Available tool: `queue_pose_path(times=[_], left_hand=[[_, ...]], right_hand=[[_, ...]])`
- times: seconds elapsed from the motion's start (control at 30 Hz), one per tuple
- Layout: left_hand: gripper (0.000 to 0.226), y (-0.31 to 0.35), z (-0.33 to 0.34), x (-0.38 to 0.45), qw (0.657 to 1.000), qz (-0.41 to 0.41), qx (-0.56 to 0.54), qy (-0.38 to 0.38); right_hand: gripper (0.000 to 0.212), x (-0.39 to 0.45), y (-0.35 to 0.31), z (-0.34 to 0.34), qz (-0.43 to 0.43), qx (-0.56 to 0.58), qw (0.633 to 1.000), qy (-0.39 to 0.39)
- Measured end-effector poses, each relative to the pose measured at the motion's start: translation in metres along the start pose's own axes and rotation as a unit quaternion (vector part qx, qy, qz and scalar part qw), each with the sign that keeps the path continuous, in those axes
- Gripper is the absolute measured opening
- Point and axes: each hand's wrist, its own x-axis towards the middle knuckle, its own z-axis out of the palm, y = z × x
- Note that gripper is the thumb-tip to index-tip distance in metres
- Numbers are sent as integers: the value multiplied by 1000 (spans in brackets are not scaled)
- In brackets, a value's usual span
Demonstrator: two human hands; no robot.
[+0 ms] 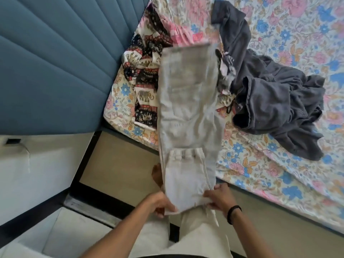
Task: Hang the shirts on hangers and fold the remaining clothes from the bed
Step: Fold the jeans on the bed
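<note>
Light grey trousers [188,101] are stretched out lengthwise from the bed's near edge toward its middle, with the waistband end doubled back over the legs close to me. My left hand [160,203] grips the near left edge of the folded part. At the near right edge, my right hand [217,197] pinches the fabric; a black band circles that wrist. On the floral bedsheet [279,164] lie an elephant-print garment [143,79], a pink garment [178,32] and a crumpled dark grey garment [268,101]. The trousers look blurred at their far end.
A blue padded headboard [55,58] stands to the left of the bed. The wooden bed frame [119,164] runs along the near side. White furniture [37,164] stands at the lower left, above a pale floor.
</note>
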Motion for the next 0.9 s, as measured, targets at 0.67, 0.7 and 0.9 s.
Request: queue_pose_path(times=[0.67,0.7,0.9], left_hand=[[109,156,-143,3,878,344,-162,290],[104,152,-138,9,870,332,-110,348],[105,110,-81,44,865,201,-281,364]], right_hand=[[90,68,-208,6,-276,82,957,33],[89,68,-200,8,-301,7,951,64],[114,82,-124,12,-237,-83,950,185]])
